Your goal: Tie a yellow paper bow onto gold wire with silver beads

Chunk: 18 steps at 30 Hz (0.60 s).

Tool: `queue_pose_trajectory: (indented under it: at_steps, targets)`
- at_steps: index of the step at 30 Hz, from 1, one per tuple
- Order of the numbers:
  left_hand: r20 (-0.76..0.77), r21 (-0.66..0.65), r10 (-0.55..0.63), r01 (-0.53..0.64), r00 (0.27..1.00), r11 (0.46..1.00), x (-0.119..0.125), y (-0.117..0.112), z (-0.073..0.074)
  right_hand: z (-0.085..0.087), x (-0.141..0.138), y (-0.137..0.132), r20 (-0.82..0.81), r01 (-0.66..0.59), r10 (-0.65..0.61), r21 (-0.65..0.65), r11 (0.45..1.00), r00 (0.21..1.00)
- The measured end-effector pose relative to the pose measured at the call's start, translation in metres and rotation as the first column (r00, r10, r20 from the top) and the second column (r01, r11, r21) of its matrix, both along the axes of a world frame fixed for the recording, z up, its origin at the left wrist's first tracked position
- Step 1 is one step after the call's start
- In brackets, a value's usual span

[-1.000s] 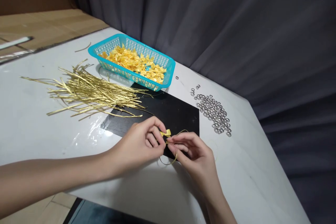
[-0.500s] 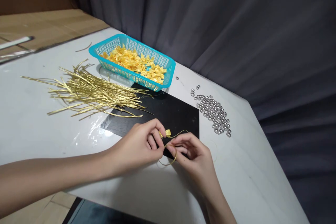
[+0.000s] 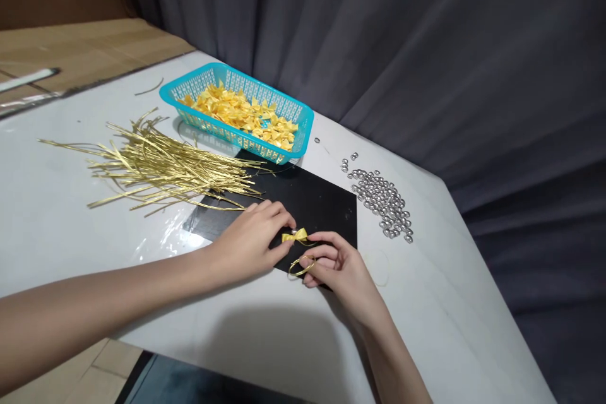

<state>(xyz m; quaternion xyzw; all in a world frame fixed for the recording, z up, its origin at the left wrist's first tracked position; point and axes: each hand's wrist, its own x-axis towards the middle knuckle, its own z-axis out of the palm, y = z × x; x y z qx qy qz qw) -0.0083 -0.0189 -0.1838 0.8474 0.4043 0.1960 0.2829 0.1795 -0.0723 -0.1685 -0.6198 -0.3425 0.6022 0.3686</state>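
Observation:
A small yellow ribbon bow (image 3: 298, 235) is over the black mat, with a tiny silvery bit showing at its upper edge. My left hand (image 3: 255, 233) has its index finger and thumb closed on the bow's left side. From the right, my right hand (image 3: 338, 264) pinches a looped gold cord (image 3: 296, 270) between thumb and fingers. Its index fingertip reaches up beside the bow's right end. A thin strand runs from near the bow toward the right hand.
Gold cords (image 3: 175, 167) lie in a heap on the left, partly over the black mat (image 3: 322, 202). Behind stands a blue basket (image 3: 305, 132) with yellow bows. Silver beads (image 3: 383, 199) are scattered at right on the white table (image 3: 454, 303), near a grey curtain (image 3: 402, 44).
My hands have moved apart. The left has shifted from the cord up to the bow, which now shows more fully. My right hand keeps the cord loop, its index finger now extended toward the bow.

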Motion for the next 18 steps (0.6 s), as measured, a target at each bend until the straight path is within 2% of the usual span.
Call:
queue_pose_trajectory:
  at_steps: [4,8,12,15,18]
  targets:
    - [0.025,-0.009,0.015,-0.015,1.000,1.000,0.003,0.002,-0.002,0.001,0.005,0.006,-0.022,-0.040,0.040,-0.033,0.999,0.999]
    - [0.069,-0.043,0.017,-0.014,0.998,0.999,0.002,0.003,-0.001,0.005,0.014,0.017,-0.049,-0.212,0.208,-0.109,0.971,0.977]
    - [0.119,-0.145,0.056,-0.038,0.991,0.989,0.002,0.002,0.001,0.013,0.022,0.028,-0.051,-0.331,0.327,-0.151,0.931,0.944]
    - [0.171,-0.206,0.077,-0.041,0.982,0.978,0.001,0.001,0.001,0.022,0.028,0.036,-0.035,-0.365,0.364,-0.150,0.919,0.931]
    - [0.287,-0.328,0.114,-0.014,0.951,0.944,0.002,-0.002,0.001,0.035,0.031,0.045,-0.013,-0.372,0.374,-0.130,0.919,0.927]
